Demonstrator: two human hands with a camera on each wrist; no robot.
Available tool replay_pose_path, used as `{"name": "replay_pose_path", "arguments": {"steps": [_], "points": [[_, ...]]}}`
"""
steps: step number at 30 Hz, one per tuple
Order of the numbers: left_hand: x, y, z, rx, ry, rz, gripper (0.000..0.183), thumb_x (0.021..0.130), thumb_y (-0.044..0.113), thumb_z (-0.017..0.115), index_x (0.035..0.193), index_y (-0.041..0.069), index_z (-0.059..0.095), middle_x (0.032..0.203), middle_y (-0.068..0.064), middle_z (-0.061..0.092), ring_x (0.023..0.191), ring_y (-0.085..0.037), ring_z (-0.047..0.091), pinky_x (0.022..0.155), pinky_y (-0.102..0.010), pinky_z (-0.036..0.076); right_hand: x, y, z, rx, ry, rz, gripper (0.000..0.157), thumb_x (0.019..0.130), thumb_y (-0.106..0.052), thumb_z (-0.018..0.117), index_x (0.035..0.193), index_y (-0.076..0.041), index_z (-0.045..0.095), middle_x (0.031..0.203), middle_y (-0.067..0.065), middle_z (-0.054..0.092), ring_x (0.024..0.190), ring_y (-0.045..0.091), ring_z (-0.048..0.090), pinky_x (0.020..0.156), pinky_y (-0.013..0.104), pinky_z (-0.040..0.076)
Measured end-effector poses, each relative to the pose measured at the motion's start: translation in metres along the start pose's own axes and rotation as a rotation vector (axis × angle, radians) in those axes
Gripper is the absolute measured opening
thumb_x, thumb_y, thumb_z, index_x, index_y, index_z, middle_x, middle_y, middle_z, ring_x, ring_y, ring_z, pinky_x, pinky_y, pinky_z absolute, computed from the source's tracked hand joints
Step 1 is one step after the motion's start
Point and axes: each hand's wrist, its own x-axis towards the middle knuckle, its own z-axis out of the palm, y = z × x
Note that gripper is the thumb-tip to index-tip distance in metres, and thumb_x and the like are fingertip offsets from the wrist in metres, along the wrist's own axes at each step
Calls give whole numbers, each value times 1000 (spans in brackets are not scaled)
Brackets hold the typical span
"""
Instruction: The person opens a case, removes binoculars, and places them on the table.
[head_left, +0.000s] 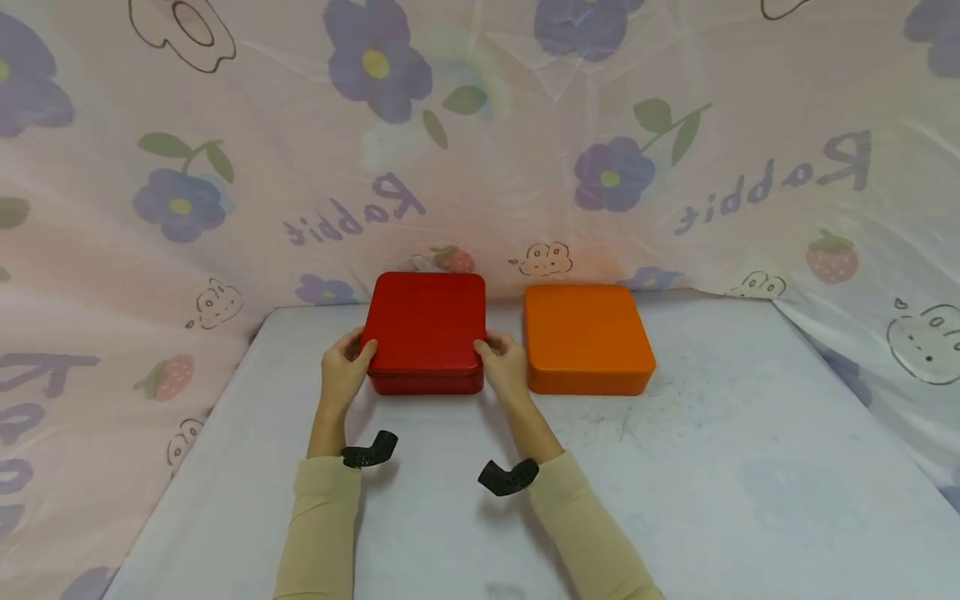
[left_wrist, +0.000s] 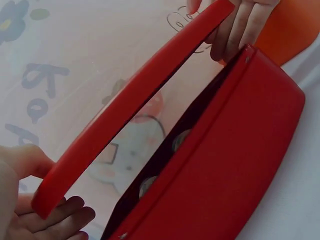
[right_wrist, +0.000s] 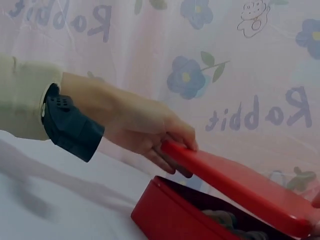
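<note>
A red box (head_left: 427, 385) stands on the table, its red lid (head_left: 427, 321) raised and tilted above it in both wrist views. My left hand (head_left: 347, 371) grips the lid's left edge, thumb on top and fingers underneath. My right hand (head_left: 504, 365) holds the opposite edge the same way; in the left wrist view its fingers (left_wrist: 242, 25) show at the lid's far end. Through the gap, a few rounded, shiny items (left_wrist: 148, 187) show inside the box, mostly hidden by its wall. In the right wrist view, the left hand (right_wrist: 150, 127) pinches a lid corner.
An orange box (head_left: 588, 333) with its top on sits just right of the red one, close beside the right hand. A printed cloth (head_left: 480, 167) with flowers and rabbits hangs behind the white table (head_left: 750, 450). Both wrists carry black camera mounts (head_left: 510, 477).
</note>
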Motion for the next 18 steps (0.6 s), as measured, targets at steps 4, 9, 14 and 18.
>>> {"name": "replay_pose_path", "arguments": {"steps": [4, 9, 14, 18], "points": [[-3, 3, 0, -35, -5, -1, 44, 95, 12, 56, 135, -4, 51, 134, -25, 57, 120, -33, 57, 78, 6, 38, 0, -3, -3, -26, 13, 26, 37, 93, -14, 59, 126, 2, 60, 124, 22, 65, 109, 31, 63, 96, 33, 54], [-5, 7, -4, -32, -39, -8, 45, 95, 12, 57, 137, -3, 50, 137, -24, 56, 123, -34, 56, 78, 5, 39, 2, -11, -8, -31, 2, 37, 32, 93, -12, 60, 121, 3, 63, 116, 23, 67, 86, 17, 64, 73, 22, 56], [-4, 11, -10, 66, -80, -2, 47, 96, 18, 56, 138, -2, 49, 138, -23, 56, 125, -34, 56, 95, -13, 48, 8, -16, -13, -30, -46, 64, 30, 94, -13, 60, 119, 4, 64, 114, 24, 69, 72, 6, 62, 75, 23, 56], [1, 17, -14, 121, -136, 18, 48, 96, 20, 56, 138, -2, 49, 137, -24, 56, 126, -34, 56, 105, -34, 48, 13, -18, -18, -25, -81, 89, 31, 93, -11, 61, 120, 6, 62, 116, 25, 68, 68, 3, 62, 79, 25, 58]]}}
